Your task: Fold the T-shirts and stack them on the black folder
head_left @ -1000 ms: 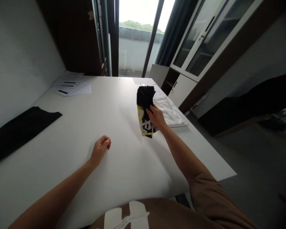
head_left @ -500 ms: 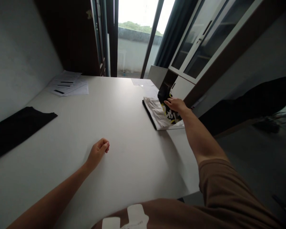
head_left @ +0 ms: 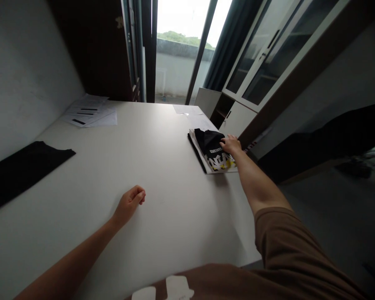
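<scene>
A folded black T-shirt (head_left: pixel 210 139) with white and yellow print lies on top of a small stack of folded clothes at the table's right edge. Beneath it show a white folded garment (head_left: pixel 192 135) and a black one (head_left: pixel 193 148). My right hand (head_left: pixel 231 144) rests on the T-shirt's right side, fingers apart and slightly bent over the cloth. On the bare tabletop, my left hand (head_left: pixel 130 203) is closed in a loose fist, with nothing visible in it. Away to its left lies a black garment (head_left: pixel 28 166), spread flat and partly cut off by the frame.
Papers (head_left: pixel 92 111) lie at the far left of the white table (head_left: pixel 162 154), and more sheets (head_left: pixel 187 110) at its far right. A white cabinet (head_left: pixel 239 118) with glass upper doors stands behind the stack. A glass door faces the table's far end.
The printed black T-shirt, bunched up half a second ago, now lies flatter over the white garment. My right hand has shifted slightly toward its right edge. The left hand has hardly moved.
</scene>
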### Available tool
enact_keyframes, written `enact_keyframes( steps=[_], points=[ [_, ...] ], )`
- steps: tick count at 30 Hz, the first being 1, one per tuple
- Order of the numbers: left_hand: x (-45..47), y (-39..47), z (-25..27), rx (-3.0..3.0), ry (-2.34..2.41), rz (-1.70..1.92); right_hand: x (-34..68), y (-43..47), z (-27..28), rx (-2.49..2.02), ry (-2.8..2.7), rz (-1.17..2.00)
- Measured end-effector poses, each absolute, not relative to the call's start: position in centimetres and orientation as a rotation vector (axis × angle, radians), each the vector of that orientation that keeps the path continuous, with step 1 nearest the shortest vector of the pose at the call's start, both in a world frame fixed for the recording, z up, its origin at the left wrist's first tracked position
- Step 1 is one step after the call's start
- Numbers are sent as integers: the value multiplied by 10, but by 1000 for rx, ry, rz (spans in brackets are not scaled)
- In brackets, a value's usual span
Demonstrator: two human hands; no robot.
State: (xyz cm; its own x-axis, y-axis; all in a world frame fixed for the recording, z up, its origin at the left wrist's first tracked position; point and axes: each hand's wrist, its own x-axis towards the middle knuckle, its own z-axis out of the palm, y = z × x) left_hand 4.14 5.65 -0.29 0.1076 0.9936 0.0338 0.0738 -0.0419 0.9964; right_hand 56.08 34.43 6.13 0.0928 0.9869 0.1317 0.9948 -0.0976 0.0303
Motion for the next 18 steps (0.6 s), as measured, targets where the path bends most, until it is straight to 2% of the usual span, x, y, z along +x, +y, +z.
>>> enact_keyframes(
  steps=[6,12,18],
  points=[
    [41,58,-3,1358,1173,1117,509,357,35,-2086,-2179,-4],
    [40,58,-1,1365,1176,1121,471,374,36,-1790,-2262,121],
    [29,67,4,1332,1234,1183,499,373,32,-2004,-2137,50]
  ],
)
